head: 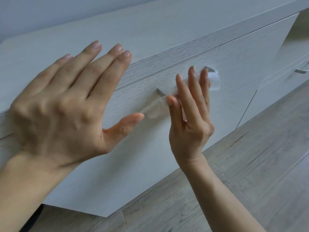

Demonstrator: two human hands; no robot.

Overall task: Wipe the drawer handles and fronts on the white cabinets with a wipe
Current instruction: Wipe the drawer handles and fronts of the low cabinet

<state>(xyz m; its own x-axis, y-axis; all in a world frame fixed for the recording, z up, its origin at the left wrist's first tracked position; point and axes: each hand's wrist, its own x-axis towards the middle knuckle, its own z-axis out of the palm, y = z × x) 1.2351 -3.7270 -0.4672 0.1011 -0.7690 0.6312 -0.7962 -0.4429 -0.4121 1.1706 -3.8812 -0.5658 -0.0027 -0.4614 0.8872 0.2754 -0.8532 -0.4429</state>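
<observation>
A white cabinet drawer front (234, 52) fills the middle of the view, with a bar handle (211, 71) across it. My right hand (190, 114) presses a white wipe (155, 108) flat against the handle with straight fingers; most of the handle is hidden under the wipe and the fingers. My left hand (63, 104) is spread flat with straight fingers over the cabinet's top edge at the left, holding nothing. Its thumb tip lies close to the wipe's left end.
A second white drawer with a metal handle (301, 71) stands at the right edge. Grey wood-look flooring (250, 164) runs below the cabinet. A pale wall rises behind the cabinet top (117, 27).
</observation>
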